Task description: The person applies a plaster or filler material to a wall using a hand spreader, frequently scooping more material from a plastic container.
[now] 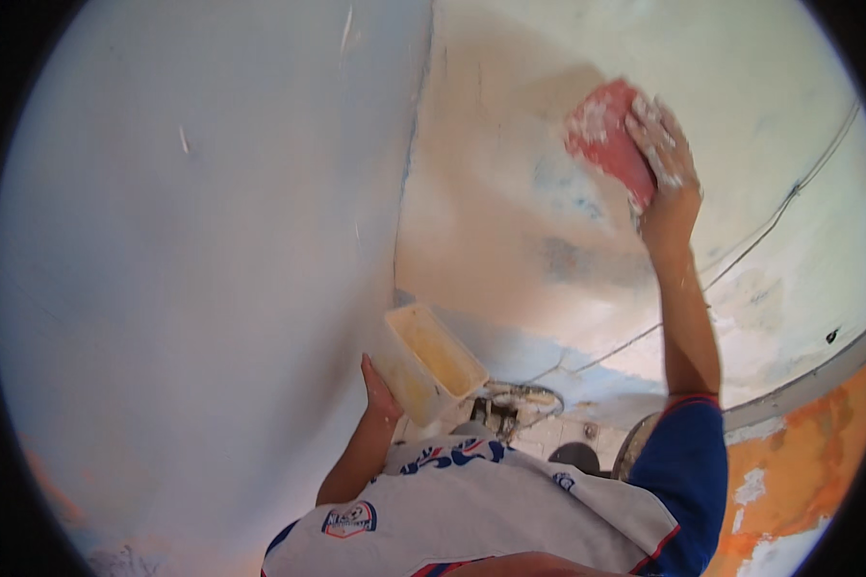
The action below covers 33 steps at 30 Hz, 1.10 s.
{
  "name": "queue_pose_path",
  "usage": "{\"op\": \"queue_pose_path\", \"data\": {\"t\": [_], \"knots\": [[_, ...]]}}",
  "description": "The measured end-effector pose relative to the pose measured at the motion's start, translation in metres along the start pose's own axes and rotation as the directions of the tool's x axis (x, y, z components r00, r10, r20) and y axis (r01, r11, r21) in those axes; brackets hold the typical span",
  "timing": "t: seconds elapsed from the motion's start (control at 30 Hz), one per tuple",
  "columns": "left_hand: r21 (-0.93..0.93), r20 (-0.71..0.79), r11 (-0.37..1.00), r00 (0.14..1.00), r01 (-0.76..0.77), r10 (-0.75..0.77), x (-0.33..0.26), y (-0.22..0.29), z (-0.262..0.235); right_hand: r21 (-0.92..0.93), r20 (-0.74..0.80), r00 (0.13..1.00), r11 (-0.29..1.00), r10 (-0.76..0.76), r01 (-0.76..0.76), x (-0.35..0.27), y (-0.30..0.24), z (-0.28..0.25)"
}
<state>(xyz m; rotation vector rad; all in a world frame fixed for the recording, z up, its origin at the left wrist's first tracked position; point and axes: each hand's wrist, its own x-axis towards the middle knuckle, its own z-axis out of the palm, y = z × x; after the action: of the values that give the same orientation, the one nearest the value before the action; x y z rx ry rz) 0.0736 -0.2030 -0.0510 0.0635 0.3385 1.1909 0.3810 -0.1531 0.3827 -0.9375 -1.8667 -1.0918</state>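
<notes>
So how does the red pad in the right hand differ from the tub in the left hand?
The red pad is flat, red and smeared with white, while the tub is a pale, open rectangular box, yellowish inside. The right hand presses the pad high against the wall; the left hand holds the tub low, near the chest and off the wall. Each is held in one hand.

White jersey (pixel 471 500) – blue sleeves, red-trimmed – chest badge

The right hand (pixel 666 154) presses a sponge (pixel 608 139) against the wall (pixel 510 192); lower left, the left hand (pixel 380 394) carries a tub (pixel 428 361).
</notes>
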Motion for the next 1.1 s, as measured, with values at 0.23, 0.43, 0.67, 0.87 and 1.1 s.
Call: {"op": "queue_pose_path", "data": {"t": [0.23,0.43,0.67,0.87,1.1], "knots": [[0.024,0.122,0.997,0.990,-0.072,0.069,0.000,0.006,0.031,0.512,0.632,0.522,0.198,0.572,-0.836,-0.151,-0.115,0.005],[0.135,0.126,0.968,0.973,-0.211,0.195,-0.016,0.006,0.072,0.602,0.684,0.338,-0.237,0.647,-0.763,-0.182,-0.145,-0.034],[0.020,0.418,0.953,0.868,-0.303,0.268,-0.028,-0.020,0.132,0.731,0.545,0.379,-0.203,0.748,-0.651,-0.171,-0.137,-0.126],[-0.018,0.353,0.987,0.923,-0.157,0.153,-0.073,-0.072,0.163,0.677,0.543,0.432,-0.071,0.720,-0.733,-0.175,-0.142,-0.208],[0.169,0.224,0.921,0.923,-0.352,0.312,-0.081,-0.157,0.205,0.331,0.618,0.499,0.375,0.607,-0.866,-0.227,-0.100,-0.235]]}}
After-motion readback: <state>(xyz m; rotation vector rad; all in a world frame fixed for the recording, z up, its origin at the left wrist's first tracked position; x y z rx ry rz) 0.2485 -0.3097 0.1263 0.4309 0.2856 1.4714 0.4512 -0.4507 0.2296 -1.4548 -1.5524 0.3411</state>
